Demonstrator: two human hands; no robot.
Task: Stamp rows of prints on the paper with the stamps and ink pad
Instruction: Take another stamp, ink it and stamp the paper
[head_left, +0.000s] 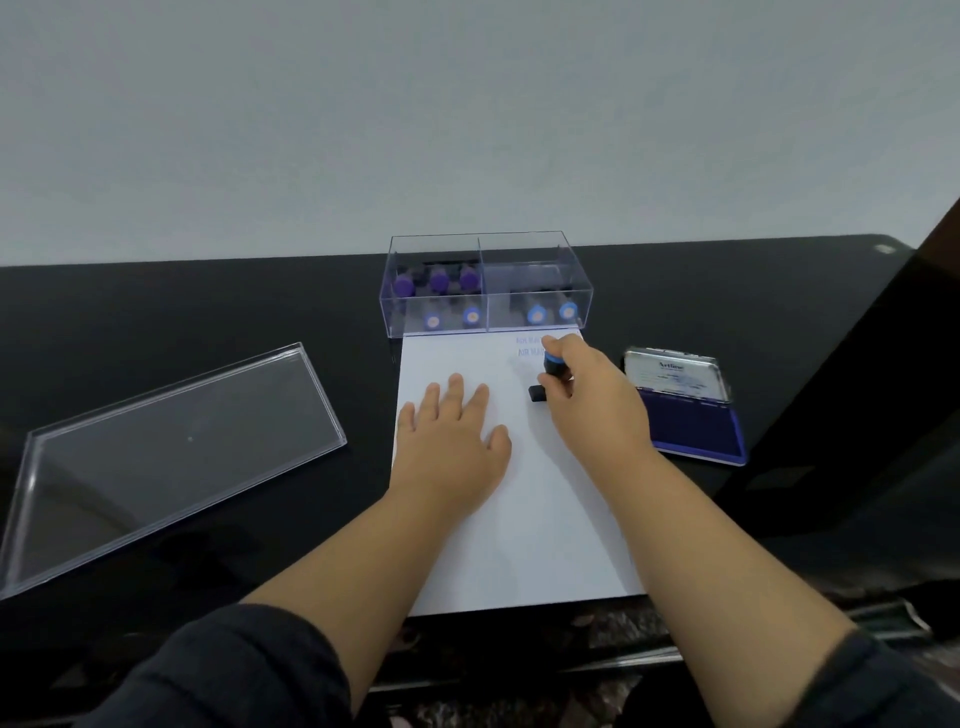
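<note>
The white sheet of paper (524, 499) lay lengthwise on the black counter (208, 306), its far edge touching a clear plastic box with compartments (485, 283). Two faint blue prints (530, 347) sat one under the other near the paper's far right corner, partly hidden by the right hand (592, 395); their wording was too blurred to read in full. That hand gripped a stamp with a blue cap and a black body (551, 370), fingers curled round it, its black base tilted low over the paper just below the prints; whether the base touched the sheet could not be told. The left hand (452, 436) lay flat on the paper's left half, fingers straight and spread, pressing the sheet down. Inside the box stood three purple-capped stamps (439, 282) at the back left and four blue-capped stamps (536, 314) along the front. To the right of the paper, just beside it, the blue ink pad (696, 423) lay open with its metal lid (675, 375) raised. The box's clear flat lid (171, 447) rested on the counter well to the left. Dark sleeves (234, 670) covered both forearms near the elbows.
</note>
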